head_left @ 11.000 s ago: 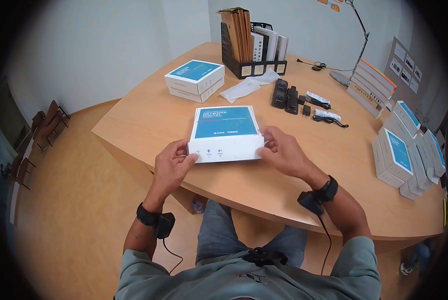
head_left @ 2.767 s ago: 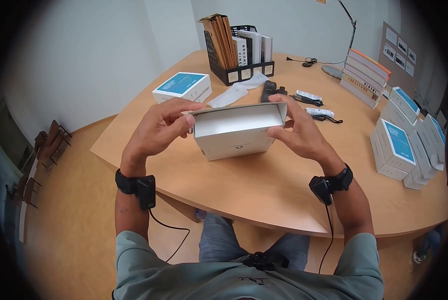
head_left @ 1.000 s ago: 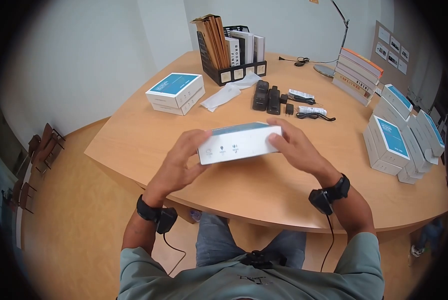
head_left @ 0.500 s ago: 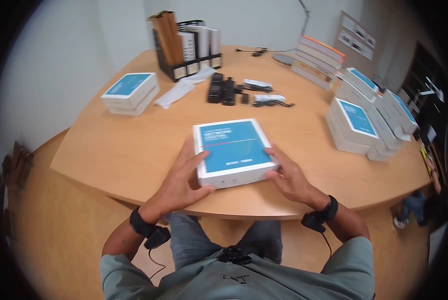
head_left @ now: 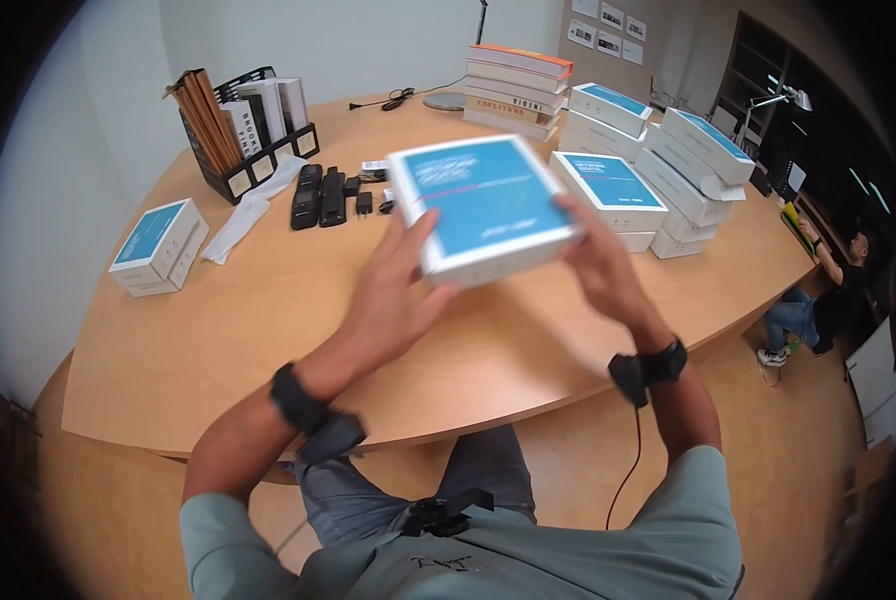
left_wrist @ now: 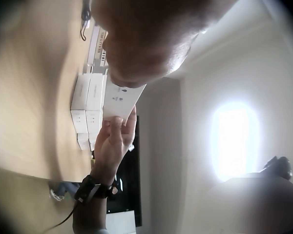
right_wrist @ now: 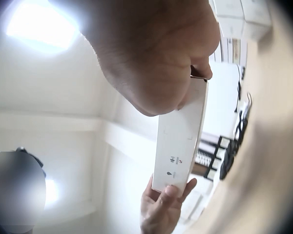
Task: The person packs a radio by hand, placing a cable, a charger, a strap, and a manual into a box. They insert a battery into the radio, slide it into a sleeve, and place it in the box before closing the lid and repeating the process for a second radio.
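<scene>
A white cardboard box (head_left: 488,205) with a blue top label reading "NETWORK DIGITAL" is held above the table, its lid down. My left hand (head_left: 386,295) grips its left side, the thumb low at the near corner. On the opposite side, my right hand (head_left: 608,272) holds the right edge. In the right wrist view the white side face (right_wrist: 176,151), printed with small icons, spans between both hands. Just beyond the right hand stand stacked boxes of the same kind, the nearest one (head_left: 610,195) with its blue label facing up.
Books (head_left: 516,90) are piled behind the box stacks. At the left lie two stacked boxes (head_left: 158,245), a white plastic sleeve (head_left: 253,210), a black file holder (head_left: 258,160) and black devices (head_left: 318,197) with cables. Another person (head_left: 828,290) sits beyond the table's right edge.
The box stood upright with its open inside showing, then was turned label-up. Both hands have since raised it and carried it toward the stacks, as the head view turned right.
</scene>
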Motion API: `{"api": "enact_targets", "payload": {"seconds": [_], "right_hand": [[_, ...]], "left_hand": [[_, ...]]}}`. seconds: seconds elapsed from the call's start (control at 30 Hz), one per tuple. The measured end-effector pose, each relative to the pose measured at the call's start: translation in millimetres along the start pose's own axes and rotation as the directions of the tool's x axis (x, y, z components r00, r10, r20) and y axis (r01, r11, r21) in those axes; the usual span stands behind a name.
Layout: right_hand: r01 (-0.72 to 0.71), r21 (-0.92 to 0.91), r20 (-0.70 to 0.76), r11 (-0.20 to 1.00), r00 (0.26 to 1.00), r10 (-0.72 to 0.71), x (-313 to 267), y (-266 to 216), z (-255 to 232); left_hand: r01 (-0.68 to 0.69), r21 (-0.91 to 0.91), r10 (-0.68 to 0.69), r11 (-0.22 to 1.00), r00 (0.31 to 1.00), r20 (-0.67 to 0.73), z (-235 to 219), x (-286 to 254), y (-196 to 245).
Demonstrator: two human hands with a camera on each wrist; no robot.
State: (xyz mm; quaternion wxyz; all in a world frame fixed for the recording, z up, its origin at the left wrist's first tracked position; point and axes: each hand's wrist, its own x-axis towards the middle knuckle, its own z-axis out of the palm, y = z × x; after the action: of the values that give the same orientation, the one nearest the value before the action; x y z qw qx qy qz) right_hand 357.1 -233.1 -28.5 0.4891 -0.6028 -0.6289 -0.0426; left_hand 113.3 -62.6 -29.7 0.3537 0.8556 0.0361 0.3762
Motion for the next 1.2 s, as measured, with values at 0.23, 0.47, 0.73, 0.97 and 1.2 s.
{"api": "enact_targets", "payload": {"seconds": [0.23, 0.47, 0.73, 0.97, 1.2], "right_hand": [[-0.166, -0.163, -0.214, 0.973, 0.968, 0.129, 19.3, 72.9, -124.2], [-0.368, -0.259, -0.322, 0.893, 0.904, 0.280, 10.2, 132.7, -159.0], [-0.199, -0.644, -0.280, 0.739, 0.960, 0.014, 9.1, 163.8, -159.4], [-0.280, -0.458, -0.270, 0.844, 0.948, 0.168, 10.5, 164.1, -159.3], [-0.269, -0.620, -0.273, 0.737, 0.955, 0.119, 6.7, 161.6, -157.6]], "left_hand": [[-0.176, 0.009, 0.176, 0.984, 0.980, -0.087, 135.0, 137.6, -25.7], [-0.185, 0.041, 0.187, 0.982, 0.979, -0.076, 193.6, 190.8, -30.2], [-0.222, 0.106, 0.235, 0.969, 0.964, -0.127, 230.7, 192.0, -54.6], [-0.188, 0.077, 0.199, 0.979, 0.967, -0.162, 235.4, 196.5, -49.5], [-0.182, 0.002, 0.181, 0.983, 0.974, -0.134, 236.0, 185.5, -57.6]]}}
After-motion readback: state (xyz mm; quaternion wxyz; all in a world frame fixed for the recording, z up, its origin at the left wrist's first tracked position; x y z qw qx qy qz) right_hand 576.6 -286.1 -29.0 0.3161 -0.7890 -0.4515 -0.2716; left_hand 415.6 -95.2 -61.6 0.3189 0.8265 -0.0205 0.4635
